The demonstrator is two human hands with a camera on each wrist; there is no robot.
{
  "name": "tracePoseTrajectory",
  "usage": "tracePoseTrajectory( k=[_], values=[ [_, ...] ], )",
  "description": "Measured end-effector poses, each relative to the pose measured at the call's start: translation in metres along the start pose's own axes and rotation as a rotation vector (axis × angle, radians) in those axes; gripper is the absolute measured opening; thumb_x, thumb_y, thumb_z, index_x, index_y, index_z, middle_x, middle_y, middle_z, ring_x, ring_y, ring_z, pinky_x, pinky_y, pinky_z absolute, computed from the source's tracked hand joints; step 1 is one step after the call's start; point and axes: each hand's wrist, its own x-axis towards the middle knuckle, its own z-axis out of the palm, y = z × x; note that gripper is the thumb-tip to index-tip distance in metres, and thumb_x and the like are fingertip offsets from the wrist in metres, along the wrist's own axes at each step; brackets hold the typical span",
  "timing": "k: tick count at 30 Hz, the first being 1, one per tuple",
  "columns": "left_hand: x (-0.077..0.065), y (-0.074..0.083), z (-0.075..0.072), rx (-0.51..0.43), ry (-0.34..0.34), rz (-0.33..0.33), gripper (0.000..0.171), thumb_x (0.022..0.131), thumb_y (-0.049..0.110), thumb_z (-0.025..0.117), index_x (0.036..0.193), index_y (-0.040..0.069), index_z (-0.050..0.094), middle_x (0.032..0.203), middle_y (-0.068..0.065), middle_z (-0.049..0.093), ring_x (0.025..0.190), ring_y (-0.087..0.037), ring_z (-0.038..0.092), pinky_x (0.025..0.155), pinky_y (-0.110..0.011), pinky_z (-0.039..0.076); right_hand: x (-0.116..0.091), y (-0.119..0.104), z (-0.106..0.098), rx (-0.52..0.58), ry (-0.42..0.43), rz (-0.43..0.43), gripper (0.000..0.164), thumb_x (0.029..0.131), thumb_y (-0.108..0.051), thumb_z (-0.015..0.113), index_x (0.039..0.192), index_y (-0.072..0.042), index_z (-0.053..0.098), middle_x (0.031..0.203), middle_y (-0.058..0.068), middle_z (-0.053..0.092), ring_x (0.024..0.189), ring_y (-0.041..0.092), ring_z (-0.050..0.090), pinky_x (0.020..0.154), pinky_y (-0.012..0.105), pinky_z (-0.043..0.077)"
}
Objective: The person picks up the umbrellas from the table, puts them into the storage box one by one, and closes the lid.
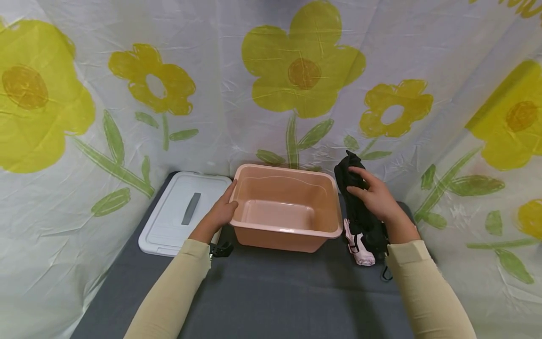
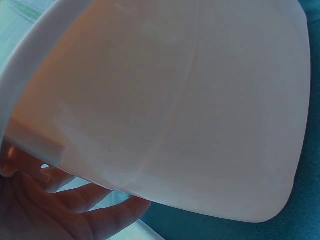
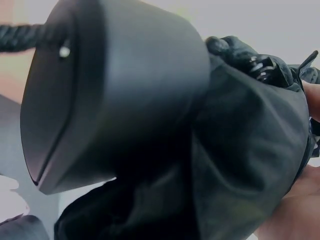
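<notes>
My left hand (image 1: 223, 207) grips the left rim of a pink plastic basin (image 1: 275, 241); in the left wrist view its fingers (image 2: 112, 214) lie along the basin's outside. My right hand (image 1: 374, 195) holds a black folding umbrella (image 1: 354, 212) just right of the basin. Close up in the right wrist view, the umbrella's thick handle (image 3: 145, 75) has a braided cord, and loose black fabric (image 3: 250, 145) bunches behind it. Beside the black umbrella, partly covered by it, is a rolled pale pink item (image 1: 363, 254) with a dark strap.
A white lid or box top (image 1: 169, 221) with a grey handle (image 1: 191, 208) lies left of the basin. Everything stands on a dark grey cloth-covered table (image 1: 275, 292). A white curtain (image 1: 220, 94) with yellow flowers hangs close behind and at both sides.
</notes>
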Motion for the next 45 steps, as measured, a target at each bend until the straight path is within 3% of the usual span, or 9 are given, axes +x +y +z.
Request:
tracePoseTrajectory(
  k=[6,10,20,24,31,38,45],
  values=[
    [0.002,-0.002,0.000,-0.003,0.008,-0.012,0.073,0.094,0.010,0.034,0.157,0.033,0.004,0.163,-0.013,0.012,0.127,-0.038,0.049,0.108,-0.052,0.035,0.007,-0.013,0.002,-0.026,-0.020,-0.019,0.060,0.097,-0.030,0.057,0.151,-0.026,0.032,0.154,0.015,0.033,0.130,0.040,0.045,0.094,0.056,0.046],
    [0.003,-0.003,-0.001,-0.003,0.007,-0.010,0.073,0.094,0.011,0.034,0.156,0.034,0.004,0.163,-0.012,0.012,0.126,-0.036,0.049,0.108,-0.051,0.035,0.011,-0.021,0.004,-0.036,-0.034,-0.030,0.059,0.097,-0.029,0.057,0.151,-0.027,0.033,0.154,0.016,0.033,0.129,0.040,0.046,0.094,0.056,0.046],
    [0.001,-0.003,-0.002,-0.010,0.000,0.012,0.073,0.094,0.010,0.035,0.157,0.034,0.006,0.163,-0.011,0.010,0.142,-0.034,0.031,0.115,-0.053,0.025,0.028,-0.030,0.016,-0.021,-0.081,-0.087,0.058,0.097,-0.023,0.057,0.150,-0.026,0.035,0.156,0.015,0.032,0.137,0.039,0.038,0.101,0.058,0.041],
    [0.001,-0.001,-0.002,-0.013,0.005,0.004,0.073,0.094,0.010,0.035,0.156,0.034,0.006,0.163,-0.011,0.010,0.141,-0.035,0.031,0.114,-0.053,0.026,0.036,-0.032,0.020,-0.008,-0.083,-0.099,0.056,0.097,-0.019,0.057,0.149,-0.024,0.037,0.155,0.016,0.033,0.134,0.039,0.042,0.098,0.057,0.043],
    [-0.001,-0.001,0.000,-0.005,0.007,0.004,0.072,0.096,0.009,0.034,0.156,0.035,0.005,0.164,-0.011,0.009,0.144,-0.034,0.027,0.116,-0.053,0.024,0.048,-0.041,0.027,-0.043,-0.085,-0.123,0.055,0.097,-0.019,0.058,0.148,-0.025,0.039,0.159,0.011,0.027,0.145,0.036,0.027,0.107,0.060,0.033],
    [0.001,-0.004,0.000,-0.002,0.018,0.002,0.072,0.095,0.010,0.034,0.156,0.035,0.006,0.164,-0.010,0.010,0.144,-0.033,0.027,0.115,-0.054,0.025,0.064,-0.048,0.037,-0.045,-0.108,-0.141,0.053,0.097,-0.020,0.057,0.147,-0.027,0.040,0.159,0.008,0.028,0.147,0.033,0.021,0.110,0.060,0.029],
    [0.002,-0.005,0.001,-0.008,0.018,-0.015,0.071,0.096,0.012,0.035,0.155,0.039,0.007,0.164,-0.008,0.011,0.142,-0.033,0.031,0.114,-0.054,0.026,0.076,-0.052,0.047,-0.032,-0.129,-0.158,0.054,0.096,-0.016,0.059,0.147,-0.022,0.041,0.157,0.012,0.030,0.140,0.037,0.034,0.104,0.056,0.039]
  ],
)
